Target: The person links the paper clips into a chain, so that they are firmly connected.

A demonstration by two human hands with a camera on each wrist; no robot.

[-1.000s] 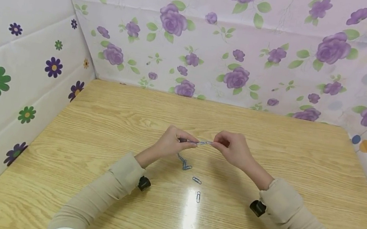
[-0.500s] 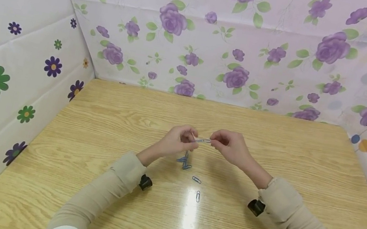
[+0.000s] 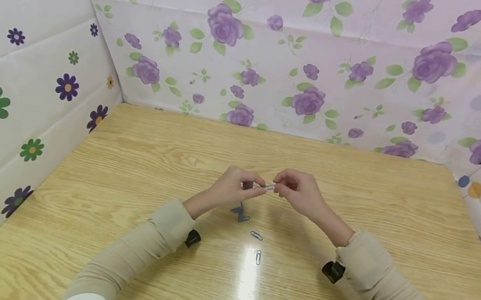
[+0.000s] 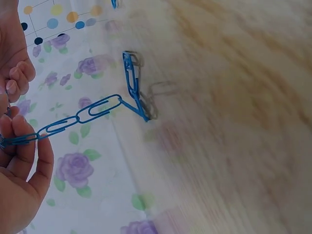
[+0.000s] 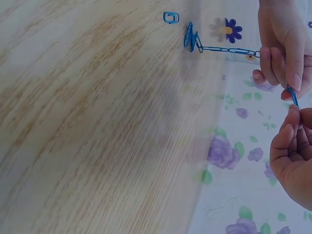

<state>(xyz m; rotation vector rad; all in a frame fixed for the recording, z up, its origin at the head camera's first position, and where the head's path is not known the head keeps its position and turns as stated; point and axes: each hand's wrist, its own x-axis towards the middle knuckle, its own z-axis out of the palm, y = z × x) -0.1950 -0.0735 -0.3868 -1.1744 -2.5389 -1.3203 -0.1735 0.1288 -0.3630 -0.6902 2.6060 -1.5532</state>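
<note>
**Hands drawn closer over a paper-clip chain**

A blue paper clip (image 3: 266, 187) is pinched between the fingertips of the right hand (image 3: 297, 190), whose thumb and forefinger are curled tightly on it while the other fingers are folded loosely behind. The upper end of a chain of blue paper clips (image 4: 92, 112) is gripped by the left hand (image 3: 236, 187), its fingers curled around the top link. The two hands are held just above the wooden table (image 3: 357, 189), nearly touching at the fingertips.

Compared with a second ago, the gap between the hands has been closed: the clip was then stretched out between them, and now only a short piece of it is seen between the fingertips. This is judged to mean that the clip is being worked onto the chain's end link; whether it is already hooked cannot be told.

The chain is seen in the left wrist view as several thin blue wire links, hooked end to end and hanging slantwise from the left hand, with its lowest links folded on the table below. Two loose paper clips (image 3: 257, 235) (image 3: 258, 257) lie on the table nearer the person, well apart from the hands. The table is enclosed by flower-patterned walls (image 3: 256, 47).
</note>
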